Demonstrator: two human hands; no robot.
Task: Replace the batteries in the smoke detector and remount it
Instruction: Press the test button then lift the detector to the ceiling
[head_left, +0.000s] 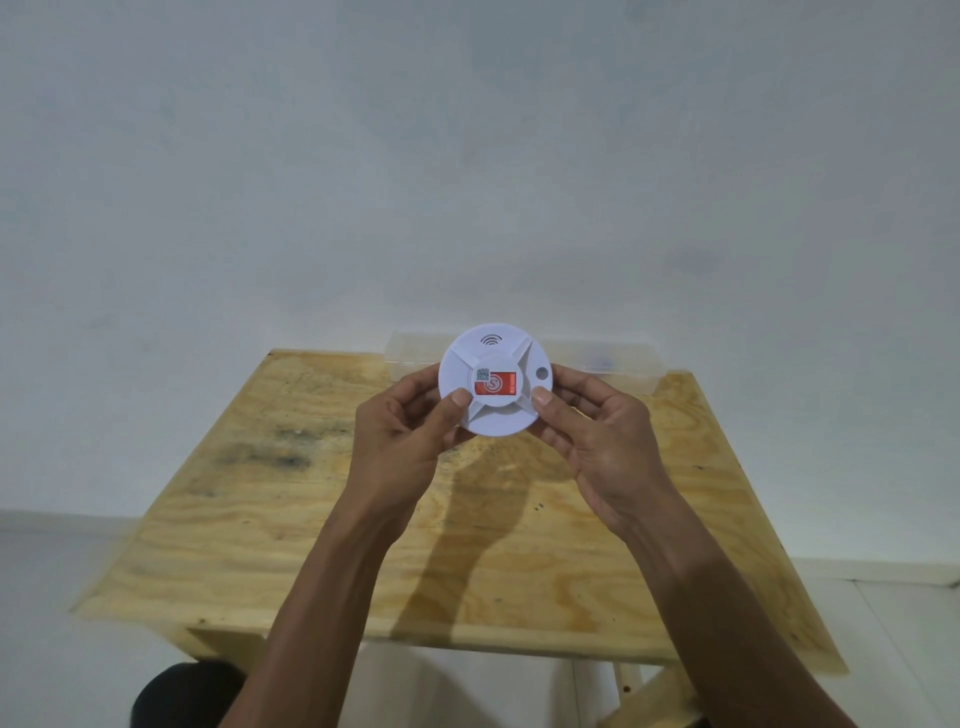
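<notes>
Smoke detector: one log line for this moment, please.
smoke detector: held above table, closed, red label toward camera | left hand: gripping left rim | right hand: gripping right rim | clear box: at table's far edge

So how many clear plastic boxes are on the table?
2: one clear box behind the smoke detector, left; another to its right, along the table's far edge. The detector may hide more.

Bare desk (249, 519) surface open on all sides below the raised hands, clear plastic box (613, 358) lining its far edge against the wall (467, 156)

Dim, even light; edges perhaps slightly blurred.
</notes>
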